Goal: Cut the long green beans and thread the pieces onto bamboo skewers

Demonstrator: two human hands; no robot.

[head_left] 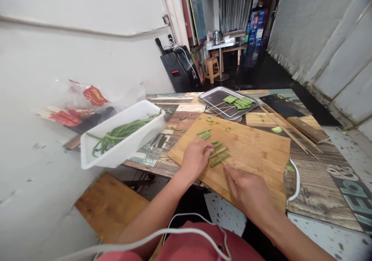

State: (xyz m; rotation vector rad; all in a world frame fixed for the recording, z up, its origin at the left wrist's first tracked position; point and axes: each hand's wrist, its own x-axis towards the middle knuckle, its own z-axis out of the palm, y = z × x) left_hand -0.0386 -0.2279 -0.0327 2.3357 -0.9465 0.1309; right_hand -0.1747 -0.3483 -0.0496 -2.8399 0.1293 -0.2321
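Observation:
Cut green bean pieces (220,160) lie in a loose row on the wooden cutting board (255,148). My left hand (197,157) is curled at the left ends of these pieces, its fingertips closed on a bean piece. From the right, my right hand (247,183) pinches a thin bamboo skewer (222,160), whose tip meets the nearest bean piece; most of the stick is hidden by the hand. Farther up the board is another small group of bean pieces (204,133). Skewered beans (244,103) rest on a metal tray (213,94) behind the board.
A white plastic bin (145,137) of whole green beans (122,133) stands at the left. Right of the board lie several bare skewers (286,129) and a cleaver (308,129). A white-handled thing (297,181) sits against the board's right edge. A white cable (174,232) crosses before me.

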